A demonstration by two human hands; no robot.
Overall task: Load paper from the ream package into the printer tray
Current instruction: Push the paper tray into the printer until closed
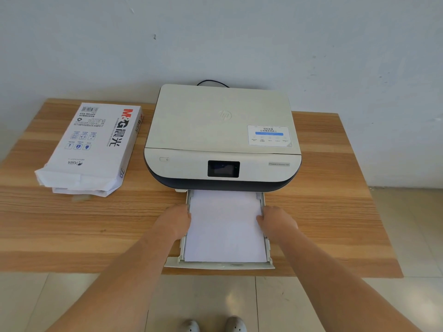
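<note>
Surroundings: light wood-grain table (pixel 311 212) against a pale wall; cream flat-topped printer (pixel 223 140) at its centre.
Ream package: torn-open white paper wrapper (pixel 96 149) lying flat, well left of the printer.
Tray: pulled-out cream plastic tray (pixel 268 248) holding a white paper stack (pixel 225 226).
Left hand (pixel 175 221): fingers curled, touching the stack's left edge — grip unclear.
Right hand (pixel 278 222): likewise at the right edge.

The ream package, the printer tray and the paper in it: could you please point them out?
ream package (pixel 96 144): head view, printed top face.
printer tray (pixel 223 265): head view, front lip.
paper (pixel 225 226): head view, sheet's middle.
</note>
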